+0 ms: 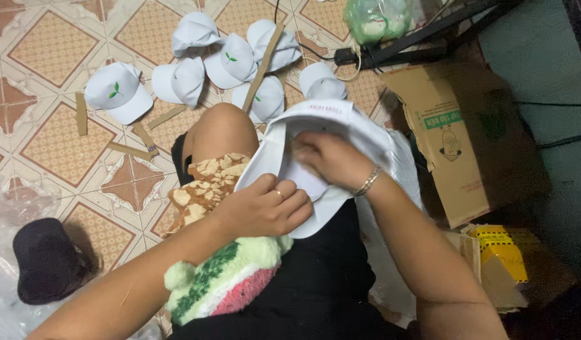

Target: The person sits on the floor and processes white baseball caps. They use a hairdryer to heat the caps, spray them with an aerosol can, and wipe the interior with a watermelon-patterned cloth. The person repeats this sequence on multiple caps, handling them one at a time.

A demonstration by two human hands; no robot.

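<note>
The tiled floor [57, 44] has a pile of white caps [227, 60] beyond the person's knee [222, 126]. Just past the knee, over the lap, is a white cap [340, 119]. The left hand [265, 208] curls shut, pinching its brim. The right hand [328, 157] reaches inside, fingers bent, pressing the lining.

around the lap, open floor [64, 126] lies at nine to ten o'clock, bare tile crossed only by a few cardboard strips [139, 135]. at twelve o'clock a heap of white caps [230, 63] blocks the way, with a black cable and plug [347, 56] just behind it. a cardboard box [457, 135] stands close at three o'clock, a yellow box [501, 252] below it at four. a dark cap [48, 258] on crinkled plastic fills eight o'clock. a raised knee [221, 129] narrows the path toward eleven.
</note>
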